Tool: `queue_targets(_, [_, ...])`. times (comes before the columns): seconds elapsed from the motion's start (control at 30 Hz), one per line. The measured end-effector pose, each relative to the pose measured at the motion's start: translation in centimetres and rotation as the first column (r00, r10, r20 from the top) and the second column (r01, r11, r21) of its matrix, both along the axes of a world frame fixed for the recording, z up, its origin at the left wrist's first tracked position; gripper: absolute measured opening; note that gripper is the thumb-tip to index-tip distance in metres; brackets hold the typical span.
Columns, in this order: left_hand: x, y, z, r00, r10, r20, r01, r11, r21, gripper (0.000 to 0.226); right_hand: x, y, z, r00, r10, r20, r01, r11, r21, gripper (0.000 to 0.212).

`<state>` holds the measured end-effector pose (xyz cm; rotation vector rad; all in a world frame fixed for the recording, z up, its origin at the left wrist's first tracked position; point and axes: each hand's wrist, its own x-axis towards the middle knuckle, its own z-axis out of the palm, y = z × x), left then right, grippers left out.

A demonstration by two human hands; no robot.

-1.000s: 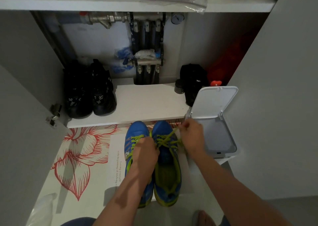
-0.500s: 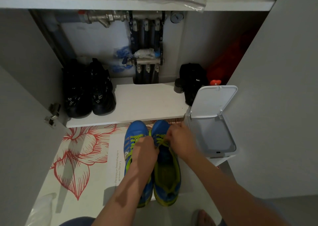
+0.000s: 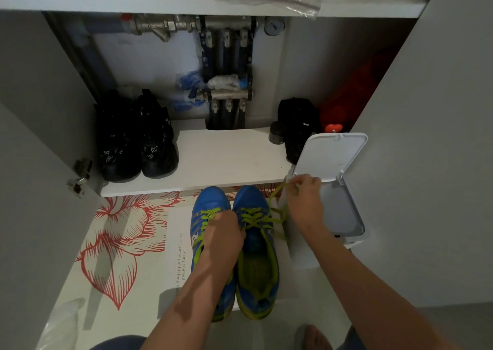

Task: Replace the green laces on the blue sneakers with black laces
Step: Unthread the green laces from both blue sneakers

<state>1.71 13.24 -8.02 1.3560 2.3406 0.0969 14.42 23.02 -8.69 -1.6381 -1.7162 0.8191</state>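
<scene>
Unlacing stage, by the looks of it: blue sneakers (image 3: 252, 199) are being worked on, side by side on the floral mat (image 3: 125, 232), near centre. The green lace (image 3: 274, 197) from the right one is being pinched by the right hand (image 3: 304, 200), out toward the white bin (image 3: 344, 211); the left hand (image 3: 222, 235) is being rested on the lacing, grip unclear. Next, eyelet-by-eyelet pulling is probably being called for.

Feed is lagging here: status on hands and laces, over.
Right hand pinches green lace, drawn up from right sneaker. Left hand down on blue sneakers, grip hidden. Both sneakers still green-laced. Open-lidded white bin close beside right hand.
</scene>
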Motion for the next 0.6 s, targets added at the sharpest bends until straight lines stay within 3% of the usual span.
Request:
queue_targets(0.07, [0.0, 0.2, 0.0, 1.0, 0.005, -0.004, -0.005, 1.0, -0.001, 0.026, -0.7, -0.8, -0.4, 0.956, 0.235, 0.176, -0.248, 0.967, 0.057, 0.016])
queue_targets(0.17, [0.1, 0.5, -0.1, 1.0, 0.014, -0.017, -0.015, 1.0, -0.028, 0.027, -1.8, -2.1, -1.4, 0.714, 0.611, 0.343, -0.583, 0.789, -0.191, 0.018])
queue_targets(0.2, [0.0, 0.5, -0.1, 1.0, 0.016, -0.013, -0.016, 0.999, -0.039, 0.027, -2.0, -2.5, -1.6, 0.629, 0.677, 0.383, -0.624, 0.733, -0.271, 0.02])
queue_targets(0.27, [0.0, 0.6, -0.2, 1.0, 0.014, -0.005, -0.014, 0.999, -0.052, 0.028, -2.3, -3.0, -1.9, 0.565, 0.682, 0.465, -0.63, 0.72, -0.29, 0.02])
queue_targets(0.37, [0.0, 0.6, -0.3, 1.0, 0.012, -0.014, -0.012, 0.999, -0.047, 0.028, -2.5, -3.2, -2.1, 0.618, 0.62, 0.484, -0.598, 0.77, -0.224, 0.015])
queue_targets(0.43, [0.0, 0.5, -0.4, 1.0, 0.005, -0.015, -0.006, 1.0, -0.03, 0.028, -2.3, -2.8, -2.0, 0.729, 0.547, 0.411, -0.521, 0.833, -0.184, 0.012])
queue_targets(0.53, [-0.2, 0.2, -0.3, 1.0, -0.013, -0.009, 0.013, 1.0, -0.005, 0.029, -1.6, -1.7, -1.1, 0.949, 0.291, 0.119, -0.278, 0.954, -0.112, 0.011])
queue_targets(0.6, [-0.2, 0.1, -0.4, 1.0, -0.022, -0.015, 0.023, 1.0, 0.005, 0.03, -0.9, -0.8, -0.3, 0.993, 0.076, -0.093, -0.083, 0.994, -0.07, 0.01])
